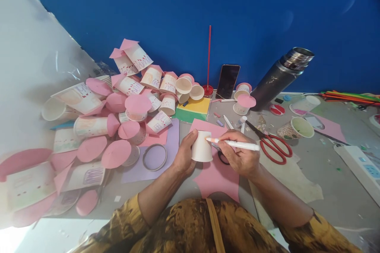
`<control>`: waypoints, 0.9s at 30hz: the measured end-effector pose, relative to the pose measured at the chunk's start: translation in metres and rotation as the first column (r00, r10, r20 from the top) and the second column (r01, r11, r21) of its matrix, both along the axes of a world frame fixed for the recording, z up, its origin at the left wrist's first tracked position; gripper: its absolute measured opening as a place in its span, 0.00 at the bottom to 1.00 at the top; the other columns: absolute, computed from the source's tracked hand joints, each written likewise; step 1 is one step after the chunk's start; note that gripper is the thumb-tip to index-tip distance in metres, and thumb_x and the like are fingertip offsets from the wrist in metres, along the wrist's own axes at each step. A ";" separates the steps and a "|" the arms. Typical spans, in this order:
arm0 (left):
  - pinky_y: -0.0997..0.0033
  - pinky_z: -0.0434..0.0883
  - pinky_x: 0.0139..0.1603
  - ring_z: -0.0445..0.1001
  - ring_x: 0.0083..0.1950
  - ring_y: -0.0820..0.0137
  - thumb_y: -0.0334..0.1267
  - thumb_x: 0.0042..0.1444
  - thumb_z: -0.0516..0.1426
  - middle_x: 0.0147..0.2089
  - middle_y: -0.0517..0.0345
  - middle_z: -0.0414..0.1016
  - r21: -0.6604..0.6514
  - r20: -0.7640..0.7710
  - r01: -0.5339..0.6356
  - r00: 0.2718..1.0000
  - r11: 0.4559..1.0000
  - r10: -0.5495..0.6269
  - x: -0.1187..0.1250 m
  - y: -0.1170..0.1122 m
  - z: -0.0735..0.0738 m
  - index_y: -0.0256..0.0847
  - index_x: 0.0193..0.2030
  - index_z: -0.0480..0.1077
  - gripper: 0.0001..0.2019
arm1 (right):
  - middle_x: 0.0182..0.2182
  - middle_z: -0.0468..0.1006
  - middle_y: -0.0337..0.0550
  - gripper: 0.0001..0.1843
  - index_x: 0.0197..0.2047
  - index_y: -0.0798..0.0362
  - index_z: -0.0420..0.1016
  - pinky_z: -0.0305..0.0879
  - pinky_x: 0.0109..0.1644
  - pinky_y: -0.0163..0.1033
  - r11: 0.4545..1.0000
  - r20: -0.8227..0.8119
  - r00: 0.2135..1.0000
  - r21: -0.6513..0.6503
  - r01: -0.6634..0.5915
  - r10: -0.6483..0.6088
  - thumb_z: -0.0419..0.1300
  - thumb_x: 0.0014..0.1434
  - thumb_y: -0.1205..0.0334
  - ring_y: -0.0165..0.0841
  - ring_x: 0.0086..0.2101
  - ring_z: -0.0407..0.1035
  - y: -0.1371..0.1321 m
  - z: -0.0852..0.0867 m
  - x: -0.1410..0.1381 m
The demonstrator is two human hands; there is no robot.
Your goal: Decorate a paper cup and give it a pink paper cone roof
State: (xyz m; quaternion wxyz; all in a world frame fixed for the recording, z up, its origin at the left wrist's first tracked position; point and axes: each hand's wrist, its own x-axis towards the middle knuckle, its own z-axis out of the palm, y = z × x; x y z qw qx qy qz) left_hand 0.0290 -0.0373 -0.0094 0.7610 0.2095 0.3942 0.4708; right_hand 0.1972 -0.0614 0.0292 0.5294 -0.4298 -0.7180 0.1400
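Note:
My left hand (184, 154) is wrapped round a white paper cup (202, 147), holding it upside down over a pink paper sheet (218, 176). My right hand (240, 154) pinches a white marker (237, 143) whose orange tip touches the cup's side. Both hands are closed on what they hold, near the table's front middle.
A heap of decorated cups with pink paper cones (127, 99) fills the left. Red-handled scissors (274, 146), a grey flask (280, 77), a phone (227, 81) against the blue wall, a metal ring (154, 157), a patterned cup (295, 128) and coloured sticks (350, 97) lie around.

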 end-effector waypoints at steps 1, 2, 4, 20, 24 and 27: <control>0.71 0.68 0.29 0.73 0.28 0.69 0.59 0.50 0.70 0.28 0.55 0.77 -0.004 -0.004 0.001 1.000 1.000 -0.001 0.000 0.000 0.000 0.35 0.36 0.76 0.25 | 0.26 0.80 0.39 0.04 0.38 0.50 0.77 0.69 0.29 0.37 1.000 0.010 1.000 0.003 -0.013 0.013 0.62 0.66 0.64 0.32 0.24 0.73 0.000 0.000 0.000; 0.70 0.68 0.29 0.73 0.28 0.69 0.59 0.49 0.70 0.28 0.55 0.77 -0.008 -0.009 0.004 1.000 1.000 -0.004 0.000 0.000 -0.001 0.35 0.36 0.76 0.26 | 0.25 0.79 0.39 0.04 0.38 0.50 0.77 0.69 0.28 0.37 1.000 0.017 1.000 0.006 -0.023 0.023 0.62 0.66 0.64 0.32 0.24 0.73 0.000 0.000 0.000; 0.70 0.69 0.29 0.73 0.28 0.68 0.60 0.49 0.70 0.28 0.55 0.77 -0.009 -0.010 0.004 1.000 1.000 -0.004 0.000 0.000 -0.001 0.35 0.36 0.76 0.26 | 0.26 0.79 0.39 0.04 0.38 0.51 0.77 0.69 0.29 0.37 1.000 0.020 1.000 0.019 -0.023 0.023 0.62 0.66 0.65 0.32 0.24 0.72 0.000 0.000 0.000; 0.72 0.70 0.29 0.74 0.28 0.69 0.59 0.47 0.72 0.29 0.56 0.77 -0.033 0.025 0.005 1.000 0.999 -0.004 0.000 0.002 0.001 0.34 0.35 0.76 0.27 | 0.25 0.79 0.39 0.05 0.37 0.51 0.77 0.68 0.28 0.36 0.999 0.033 0.999 0.043 -0.019 0.018 0.61 0.67 0.65 0.31 0.23 0.71 0.001 -0.001 0.000; 0.72 0.70 0.30 0.74 0.29 0.69 0.60 0.48 0.71 0.30 0.55 0.78 -0.027 -0.001 0.000 1.000 1.000 0.000 -0.001 0.002 -0.002 0.34 0.37 0.77 0.27 | 0.25 0.79 0.40 0.05 0.38 0.51 0.77 0.68 0.28 0.36 0.998 0.023 1.000 0.055 -0.016 0.015 0.61 0.67 0.65 0.31 0.23 0.71 0.002 -0.001 -0.001; 0.72 0.70 0.30 0.75 0.29 0.68 0.59 0.50 0.71 0.30 0.54 0.78 -0.020 -0.017 -0.014 1.000 1.000 0.014 -0.001 0.002 -0.005 0.34 0.38 0.77 0.26 | 0.25 0.79 0.40 0.06 0.37 0.51 0.77 0.67 0.28 0.36 0.998 0.018 0.999 0.052 -0.027 0.026 0.61 0.67 0.64 0.31 0.22 0.69 0.002 0.000 -0.001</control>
